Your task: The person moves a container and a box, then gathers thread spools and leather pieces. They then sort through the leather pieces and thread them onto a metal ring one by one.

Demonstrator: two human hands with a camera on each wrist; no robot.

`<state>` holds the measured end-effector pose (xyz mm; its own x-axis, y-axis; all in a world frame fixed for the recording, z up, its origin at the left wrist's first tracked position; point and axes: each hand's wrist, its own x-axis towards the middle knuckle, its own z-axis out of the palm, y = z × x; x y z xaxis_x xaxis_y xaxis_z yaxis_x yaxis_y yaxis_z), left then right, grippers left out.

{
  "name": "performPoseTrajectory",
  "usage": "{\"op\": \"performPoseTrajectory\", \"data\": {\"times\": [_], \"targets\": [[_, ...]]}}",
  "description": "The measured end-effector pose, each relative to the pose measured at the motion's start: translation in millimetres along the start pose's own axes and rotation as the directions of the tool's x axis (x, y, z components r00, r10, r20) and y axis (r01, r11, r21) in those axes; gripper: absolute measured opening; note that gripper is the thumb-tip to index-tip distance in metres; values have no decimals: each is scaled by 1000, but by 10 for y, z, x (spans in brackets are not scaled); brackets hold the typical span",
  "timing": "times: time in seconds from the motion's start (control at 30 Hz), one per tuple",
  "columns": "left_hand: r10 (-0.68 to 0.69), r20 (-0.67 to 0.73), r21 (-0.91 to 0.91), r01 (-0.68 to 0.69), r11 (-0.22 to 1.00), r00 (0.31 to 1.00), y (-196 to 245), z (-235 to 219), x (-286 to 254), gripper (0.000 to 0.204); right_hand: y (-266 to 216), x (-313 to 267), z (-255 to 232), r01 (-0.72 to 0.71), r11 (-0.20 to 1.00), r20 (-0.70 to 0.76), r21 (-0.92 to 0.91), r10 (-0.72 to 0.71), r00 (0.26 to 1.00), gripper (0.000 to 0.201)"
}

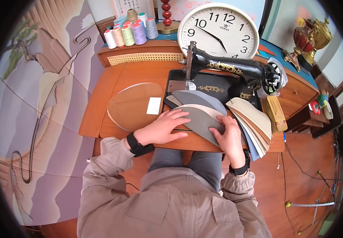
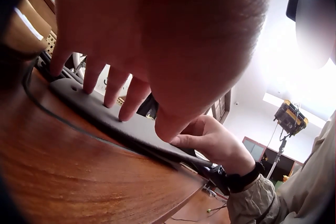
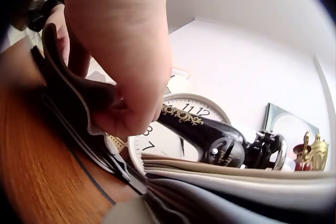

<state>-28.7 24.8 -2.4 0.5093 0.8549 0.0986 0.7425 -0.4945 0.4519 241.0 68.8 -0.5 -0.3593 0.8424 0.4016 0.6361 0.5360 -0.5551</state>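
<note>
A fanned-out set of leaf-shaped leather-like swatches lies in front of the black sewing machine (image 1: 227,67). On top is a dark grey swatch (image 1: 198,123), over a pale pink swatch (image 1: 209,112) and a blue-grey swatch (image 1: 207,99). My left hand (image 1: 161,127) rests its spread fingertips on the dark grey swatch, as the left wrist view also shows. At the swatch's other side, my right hand (image 1: 229,139) pinches it between thumb and fingers; the right wrist view shows the dark sheet (image 3: 68,82) bent upward there. More swatches (image 1: 250,119), beige to blue, fan out right of this hand.
Left on the wooden table lies a brown rounded panel (image 1: 128,105) with a white label (image 1: 153,106). Behind stand thread spools (image 1: 128,35) and a large clock (image 1: 219,29). A yellow tin (image 1: 275,113) sits at the right. Cables (image 1: 302,166) run across the floor.
</note>
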Motion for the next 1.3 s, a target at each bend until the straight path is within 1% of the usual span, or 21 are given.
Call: {"op": "performPoseTrajectory", "data": {"times": [0.07, 0.13, 0.2, 0.27, 0.33, 0.37, 0.4, 0.47, 0.53, 0.57, 0.6, 0.7, 0.73, 0.8, 0.83, 0.97, 1.1, 1.17, 1.2, 1.27, 1.3], "targets": [[-42, -61, -160, 32, 987, 997, -10, -23, 28, 57, -5, 28, 12, -29, 998, -13, 59, 30, 999, 37], [-73, -140, -180, 47, 982, 987, 18, -30, 35, 55, -12, 45, 15, -154, 979, 96, 131, 142, 985, 34], [-105, -217, -202, 60, 978, 971, 42, -49, 46, 54, -93, 21, -12, -132, 978, 124, 164, 113, 986, 32], [-274, -251, -346, 178, 921, 929, 41, -76, 64, 58, -223, -18, -74, -110, 975, 150, 195, 81, 985, 30], [-331, -274, -424, 195, 884, 903, -26, -43, 83, 57, -377, -56, -164, 159, 946, 54, 283, -181, 982, 29], [-394, -185, -544, 240, 804, 900, -54, -59, 95, 56, -438, -46, -183, 333, 915, -24, 227, -337, 941, 32], [-442, -87, -648, 286, 706, 893, -86, -75, 100, 55, -484, -50, -217, 335, 915, -17, 227, -340, 940, 32], [-435, -51, -682, 286, 673, 899, -165, -20, 88, 50, -564, -74, -276, 486, 857, -31, 171, -488, 872, 33], [-432, -68, -680, 275, 680, 899, -133, 6, 49, 52, -635, -71, -310, 517, 839, -48, 171, -517, 855, 34], [-473, 69, -750, 358, 556, 878, -96, -48, 47, 53, -685, -62, -337, 543, 823, -73, 169, -539, 839, 34], [-473, 66, -753, 355, 555, 879, -79, -82, 21, 53, -733, -51, -359, 568, 806, -98, 167, -560, 823, 34], [-306, 243, -878, 342, 334, 921, -17, -170, -107, 50, -856, 18, -369, 598, 764, -153, 241, -579, 801, 33], [-311, 237, -880, 339, 333, 920, -61, -170, -139, 50, -882, 47, -340, 603, 760, -150, 243, -585, 797, 33], [-223, -54, -908, 45, 417, 973, -192, -176, -211, 41, -917, 109, -265, 585, 779, -170, 224, -560, 811, 31], [-299, -134, -920, -6, 393, 945, -168, -335, -271, 32, -914, 147, -229, 580, 786, -160, 216, -557, 815, 31], [-369, -642, -658, -236, 715, 672, -595, -725, -489, 21, -1036, 338, -71, 610, 779, -113, 143, -600, 792, 35], [-359, -717, -531, -135, 836, 597, -1101, -900, -749, 18, -1079, 448, 553, 614, 764, -30, 200, -621, 783, 33], [-518, -585, -575, 131, 808, 624, -1331, -888, -866, 15, -1040, 437, 892, 585, 778, 50, 227, -610, 791, 34], [-517, -588, -572, 132, 809, 622, -1424, -865, -930, 15, -994, 417, 1039, 573, 787, 122, 229, -607, 785, 35], [-645, -402, -492, 441, 751, 650, -1533, -832, -1017, 14, -1034, 353, 1183, 590, 790, 162, 169, -612, 774, 36], [-616, -464, -478, 406, 779, 637, -1577, -789, -1042, 14, -1033, 325, 1208, 592, 788, 157, 167, -614, 773, 36]]}}
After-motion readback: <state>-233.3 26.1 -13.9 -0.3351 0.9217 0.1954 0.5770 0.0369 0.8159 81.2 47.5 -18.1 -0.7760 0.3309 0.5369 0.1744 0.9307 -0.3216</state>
